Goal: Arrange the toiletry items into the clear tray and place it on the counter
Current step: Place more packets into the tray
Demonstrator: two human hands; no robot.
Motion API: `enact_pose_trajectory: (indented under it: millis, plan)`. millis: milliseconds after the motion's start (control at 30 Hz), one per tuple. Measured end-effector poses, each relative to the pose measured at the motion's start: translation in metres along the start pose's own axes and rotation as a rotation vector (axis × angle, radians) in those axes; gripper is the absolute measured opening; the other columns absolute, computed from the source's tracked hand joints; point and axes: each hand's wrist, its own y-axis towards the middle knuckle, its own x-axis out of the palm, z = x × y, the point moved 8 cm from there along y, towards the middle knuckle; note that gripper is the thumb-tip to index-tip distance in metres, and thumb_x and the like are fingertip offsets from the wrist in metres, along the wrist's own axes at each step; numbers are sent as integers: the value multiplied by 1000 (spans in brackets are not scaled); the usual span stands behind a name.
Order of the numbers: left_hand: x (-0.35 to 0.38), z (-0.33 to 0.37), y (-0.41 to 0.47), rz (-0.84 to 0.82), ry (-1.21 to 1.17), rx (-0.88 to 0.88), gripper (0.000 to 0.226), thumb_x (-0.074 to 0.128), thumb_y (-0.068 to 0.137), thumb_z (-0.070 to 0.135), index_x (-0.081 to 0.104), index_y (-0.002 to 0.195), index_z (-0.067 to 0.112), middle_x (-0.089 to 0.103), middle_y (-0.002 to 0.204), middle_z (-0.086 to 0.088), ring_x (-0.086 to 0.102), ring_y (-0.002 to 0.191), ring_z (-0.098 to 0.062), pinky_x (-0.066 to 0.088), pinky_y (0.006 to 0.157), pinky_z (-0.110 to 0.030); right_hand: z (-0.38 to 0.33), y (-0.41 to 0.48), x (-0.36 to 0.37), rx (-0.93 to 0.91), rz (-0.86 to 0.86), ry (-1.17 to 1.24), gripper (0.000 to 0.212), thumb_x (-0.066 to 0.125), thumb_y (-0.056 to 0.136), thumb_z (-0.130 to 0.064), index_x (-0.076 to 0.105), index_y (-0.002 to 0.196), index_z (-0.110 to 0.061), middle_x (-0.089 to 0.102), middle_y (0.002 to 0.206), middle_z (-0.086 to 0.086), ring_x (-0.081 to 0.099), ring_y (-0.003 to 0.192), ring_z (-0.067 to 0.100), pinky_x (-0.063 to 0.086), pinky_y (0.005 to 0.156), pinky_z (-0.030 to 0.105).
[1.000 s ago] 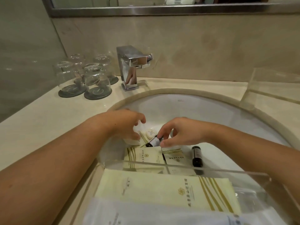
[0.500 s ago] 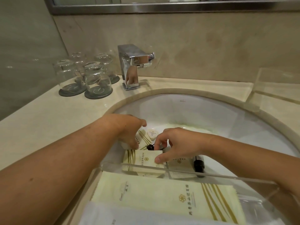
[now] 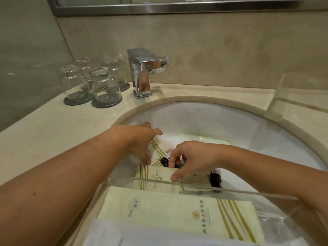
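Sachet (image 3: 160, 176) looks light, floppy: right hand (image 3: 193, 160) pinches its top edge; left hand (image 3: 142, 141) cups another pkt, grip unclear.

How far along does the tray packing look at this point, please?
Done: a large cream packet lies in the clear tray. In hand: the right hand pinches a small cream packet in the sink. Left: two dark bottles, round soaps, then moving the tray.

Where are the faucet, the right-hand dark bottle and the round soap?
faucet (image 3: 142, 73), head view, on its chrome body.
dark bottle (image 3: 215, 180), head view, on its dark body beside the right wrist.
round soap (image 3: 166, 146), head view, on its white top face.
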Motion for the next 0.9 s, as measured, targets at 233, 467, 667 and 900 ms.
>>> enact_pose_trajectory:
  millis: [233, 467, 667, 900]
  plan:
    - [-14, 4, -1, 137, -89, 49, 97, 82, 84, 32, 21, 158, 41, 56, 141, -2, 58, 121, -24, 47, 93, -32, -1, -3, -5, -13, -32, 80, 11, 77, 86, -40, 72, 83, -30, 63, 64, -28, 56, 59, -7, 43, 65, 16]
    - [-54, -6, -37, 486, -327, 107, 69, 76, 90, 25, 45, 151, 34, 66, 131, -4, 54, 97, -10, 49, 88, -25, -2, -32, -41, -31, 118, 298, 9, 72, 92, -22, 67, 90, -15, 74, 74, -6, 64, 67, 4, 45, 64, 21]
    - [-66, -21, -87, 702, -622, 121, 53, 75, 92, 25, 55, 139, 37, 70, 107, 21, 66, 90, 7, 50, 66, -4, -4, -63, -70, -66, 368, 434, 11, 77, 87, -15, 66, 88, -15, 77, 80, 8, 64, 71, 16, 49, 66, 32]
    - [-69, -22, -158, 930, -879, 148, 53, 78, 89, 29, 57, 138, 36, 77, 103, 12, 73, 91, -3, 63, 79, -32, -24, -130, -83, -128, 626, 585, 14, 79, 86, -8, 64, 89, -9, 75, 81, 17, 63, 69, 14, 49, 70, 32]
